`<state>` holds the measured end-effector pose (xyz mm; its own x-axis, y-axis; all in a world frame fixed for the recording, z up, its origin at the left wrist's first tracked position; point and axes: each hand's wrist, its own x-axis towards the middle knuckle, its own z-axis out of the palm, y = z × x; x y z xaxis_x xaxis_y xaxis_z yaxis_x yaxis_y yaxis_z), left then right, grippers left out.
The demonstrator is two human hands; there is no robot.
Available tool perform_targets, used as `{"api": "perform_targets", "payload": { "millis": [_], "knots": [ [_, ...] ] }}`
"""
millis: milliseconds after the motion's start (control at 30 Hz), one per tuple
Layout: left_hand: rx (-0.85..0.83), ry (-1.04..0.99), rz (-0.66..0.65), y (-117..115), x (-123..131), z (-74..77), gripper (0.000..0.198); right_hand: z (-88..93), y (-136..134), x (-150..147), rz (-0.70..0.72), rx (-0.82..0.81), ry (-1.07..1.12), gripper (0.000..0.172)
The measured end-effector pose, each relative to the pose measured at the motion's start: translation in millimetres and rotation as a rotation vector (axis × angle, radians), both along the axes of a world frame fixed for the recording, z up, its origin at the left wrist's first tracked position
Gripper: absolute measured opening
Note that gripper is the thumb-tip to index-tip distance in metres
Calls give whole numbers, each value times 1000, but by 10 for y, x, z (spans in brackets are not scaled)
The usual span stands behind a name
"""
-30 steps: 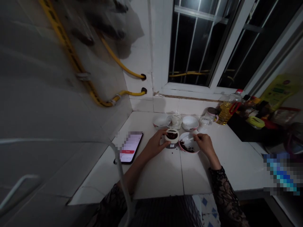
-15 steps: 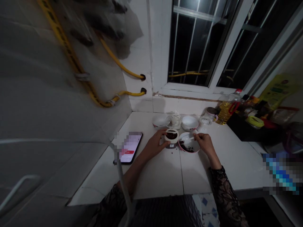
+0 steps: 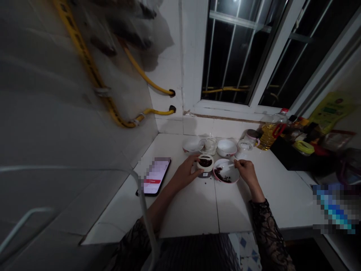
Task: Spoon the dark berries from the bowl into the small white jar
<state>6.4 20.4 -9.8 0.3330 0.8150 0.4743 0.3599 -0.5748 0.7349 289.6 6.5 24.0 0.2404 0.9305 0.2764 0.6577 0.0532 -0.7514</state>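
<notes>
My left hand (image 3: 186, 171) is wrapped round a small round jar (image 3: 205, 164) with a white rim and dark contents, which stands on the white counter (image 3: 197, 207). Just right of it sits a white bowl (image 3: 227, 175) holding dark beans. My right hand (image 3: 246, 169) pinches the handle of a white spoon (image 3: 227, 166) whose tip reaches into that bowl. A few dark beans lie loose on the counter in front of the jar.
A lit phone (image 3: 154, 176) lies left of my left hand. Behind the jar stand two white bowls (image 3: 226, 147), a glass jar (image 3: 210, 144) and a lidded jar (image 3: 244, 148). An oil bottle (image 3: 270, 131) and a dark tray of condiments (image 3: 301, 148) fill the right back. A window (image 3: 254, 52) is ahead.
My view has shifted slightly. The spoon has lifted a little in the bowl; both hands stay in nearly the same place.
</notes>
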Motion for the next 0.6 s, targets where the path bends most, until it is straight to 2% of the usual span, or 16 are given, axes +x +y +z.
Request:
{"api": "perform_targets", "payload": {
  "millis": [367, 500, 600],
  "knots": [
    [6, -1, -5, 11, 10, -16, 28, 67, 19, -31, 53, 1, 273, 55],
    [15, 15, -4, -2, 5, 7, 28, 127, -6, -214, 55, 175, 250, 56],
    [28, 15, -1, -1, -1, 6, 28, 140, -67, -396, 63, 379, 98, 51]
  ]
}}
